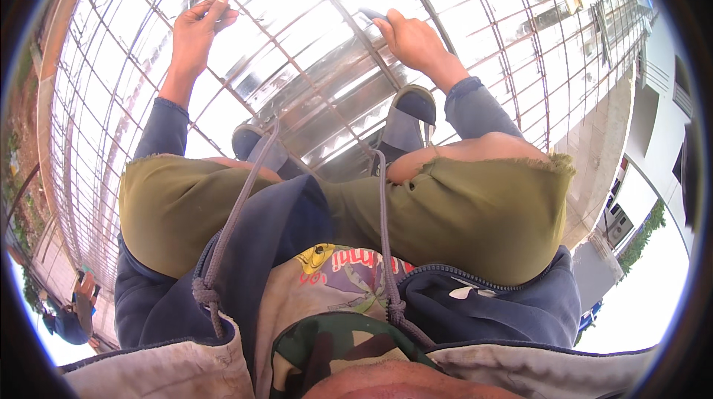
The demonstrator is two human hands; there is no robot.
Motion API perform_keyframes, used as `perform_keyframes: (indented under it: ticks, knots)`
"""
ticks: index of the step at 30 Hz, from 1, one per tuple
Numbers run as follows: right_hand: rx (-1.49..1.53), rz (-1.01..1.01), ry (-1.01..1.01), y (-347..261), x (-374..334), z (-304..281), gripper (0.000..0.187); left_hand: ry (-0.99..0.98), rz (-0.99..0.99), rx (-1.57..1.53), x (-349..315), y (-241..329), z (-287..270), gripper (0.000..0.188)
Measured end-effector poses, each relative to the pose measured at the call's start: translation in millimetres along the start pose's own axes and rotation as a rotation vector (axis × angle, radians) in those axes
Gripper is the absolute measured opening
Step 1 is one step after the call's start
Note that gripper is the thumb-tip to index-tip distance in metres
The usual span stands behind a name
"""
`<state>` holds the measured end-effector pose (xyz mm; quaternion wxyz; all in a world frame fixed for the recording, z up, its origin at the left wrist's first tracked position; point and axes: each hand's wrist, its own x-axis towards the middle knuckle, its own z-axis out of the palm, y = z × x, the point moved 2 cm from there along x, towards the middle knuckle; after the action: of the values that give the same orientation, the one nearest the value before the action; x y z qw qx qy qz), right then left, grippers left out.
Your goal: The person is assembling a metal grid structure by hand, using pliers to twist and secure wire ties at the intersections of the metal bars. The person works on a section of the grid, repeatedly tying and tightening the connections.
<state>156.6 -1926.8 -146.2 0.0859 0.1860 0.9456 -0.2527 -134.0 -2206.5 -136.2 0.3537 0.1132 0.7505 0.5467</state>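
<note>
Nearest the lens, at 6 o'clock: the collar of a navy hooded jacket with two grey drawstrings hanging loose, a printed shirt under it. Above that, olive shorts over bent knees; person squats on a rebar grid laid over shiny corrugated metal sheeting. Both shoes rest on the bars at centre.

Left hand, at 11 o'clock: fingers bent around a bar crossing, thumb and forefinger pinched; closed on the rebar or on something thin there, which of the two I cannot tell.

Right hand, at 12 o'clock: fist closed around a dark tool handle, only the end of which shows above the knuckles. Tip sits at a bar junction.

Step in hand (judgement): tying or fixing one grid crossing, left hand steadying, right hand working the tool. Next move would call for holding the bars firm while the tool turns, then shifting to the adjoining crossing without losing footing on the bars.

Hard to make out: the tool's working end, hidden by the fist; any tie wire, too thin against the glare. Sheeting is overexposed. Second person at 8 o'clock, small, cut by the rim. Building wall at 3 o'clock, bent by the lens.
</note>
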Motion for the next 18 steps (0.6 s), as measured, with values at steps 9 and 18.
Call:
perform_keyframes:
  ticks: [9, 18]
  knots:
    - [-0.153, 0.163, 0.277, 34, -48, -40, 0.034, -0.152, -0.031, -0.176, -25, 11, 87, 0.037]
    - [0.986, 0.386, -0.191, -41, -77, -29, 0.041, -0.350, 0.713, 0.311, -76, 26, 169, 0.022]
